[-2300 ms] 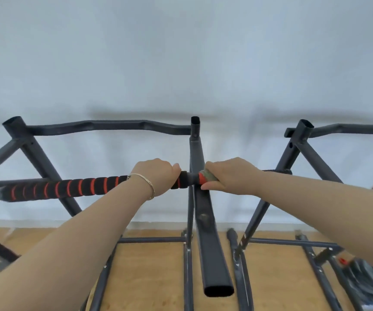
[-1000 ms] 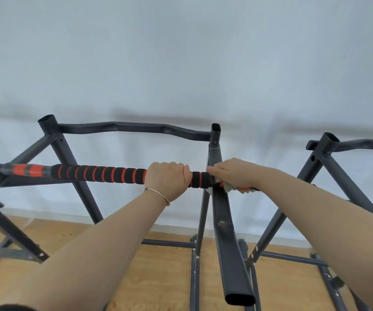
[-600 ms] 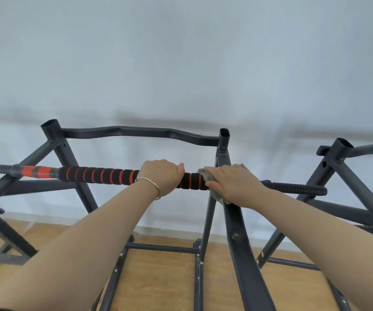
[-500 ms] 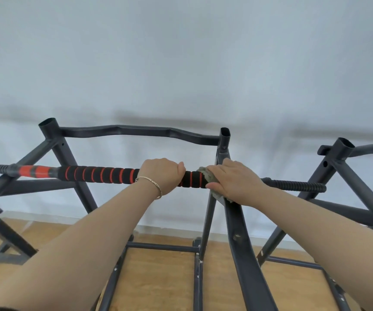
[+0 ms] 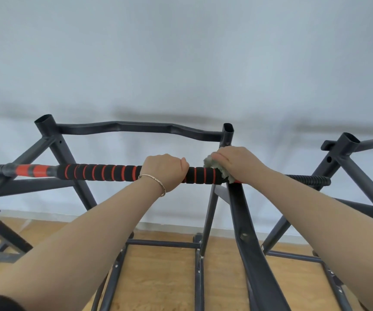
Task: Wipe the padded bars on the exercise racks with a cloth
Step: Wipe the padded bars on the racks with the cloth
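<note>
Two bare forearms reach out over the wooden floor (image 5: 163,277), a thin bracelet (image 5: 156,184) on the left wrist. The left hand (image 5: 165,170) is wrapped round the padded bar (image 5: 100,172), black foam with orange rings, lying level across the dark metal rack (image 5: 246,232). Just beside it, the right hand (image 5: 239,163) curls over a grey-green cloth (image 5: 211,163), holding it on the foam's right end, where the bar meets the frame. Beyond them runs the rack's wavy rear bar (image 5: 136,129), a second rack (image 5: 347,153) stands to the right, and behind everything is a pale wall (image 5: 181,52).
</note>
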`<state>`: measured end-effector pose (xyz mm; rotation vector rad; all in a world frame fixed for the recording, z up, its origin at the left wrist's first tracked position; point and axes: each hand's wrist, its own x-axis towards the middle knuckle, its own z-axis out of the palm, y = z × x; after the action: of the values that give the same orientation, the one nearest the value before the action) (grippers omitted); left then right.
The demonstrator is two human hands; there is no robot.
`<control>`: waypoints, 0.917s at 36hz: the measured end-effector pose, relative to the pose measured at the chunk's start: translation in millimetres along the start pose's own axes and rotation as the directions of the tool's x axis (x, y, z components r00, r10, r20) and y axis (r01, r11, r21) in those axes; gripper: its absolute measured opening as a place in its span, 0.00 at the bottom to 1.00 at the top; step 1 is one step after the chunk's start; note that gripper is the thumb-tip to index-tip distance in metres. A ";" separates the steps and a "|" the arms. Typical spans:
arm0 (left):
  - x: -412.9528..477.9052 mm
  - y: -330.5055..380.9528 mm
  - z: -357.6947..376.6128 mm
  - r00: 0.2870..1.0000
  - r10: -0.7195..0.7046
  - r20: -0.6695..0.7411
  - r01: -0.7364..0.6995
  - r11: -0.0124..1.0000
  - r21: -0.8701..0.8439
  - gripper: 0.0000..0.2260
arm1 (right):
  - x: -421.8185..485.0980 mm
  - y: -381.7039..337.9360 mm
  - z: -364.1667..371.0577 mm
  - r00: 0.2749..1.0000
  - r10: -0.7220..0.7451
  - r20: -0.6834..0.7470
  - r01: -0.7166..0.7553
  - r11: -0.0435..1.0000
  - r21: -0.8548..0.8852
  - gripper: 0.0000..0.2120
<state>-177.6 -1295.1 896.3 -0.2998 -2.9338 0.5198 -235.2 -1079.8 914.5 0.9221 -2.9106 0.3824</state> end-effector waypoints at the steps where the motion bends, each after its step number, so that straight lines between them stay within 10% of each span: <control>1: 0.8 -1.2 -0.7 1.000 0.005 0.004 -0.005 1.000 -0.001 0.07 | -1.0 -2.6 -1.0 0.997 -0.058 0.042 0.057 0.998 0.027 0.17; 18: 2.3 -20.6 -20.6 1.000 0.020 -0.014 -0.020 1.000 -0.001 0.11 | -16.5 -22.1 -55.5 0.917 0.040 0.398 -0.042 0.999 -0.004 0.21; 26: 3.0 -20.7 -16.7 0.999 0.015 0.039 -0.014 1.000 -0.019 0.11 | -18.7 -4.4 -12.6 0.974 -0.227 0.016 0.205 0.848 -0.488 0.31; 33: -1.1 -20.6 -9.6 0.997 0.051 0.060 -0.049 0.998 -0.042 0.11 | -28.7 7.2 5.3 0.880 -0.388 -0.273 0.303 0.902 -0.306 0.29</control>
<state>-178.3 -1311.1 912.4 -0.3698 -3.0060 0.4851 -215.8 -1059.5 903.9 1.1799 -2.3578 0.1142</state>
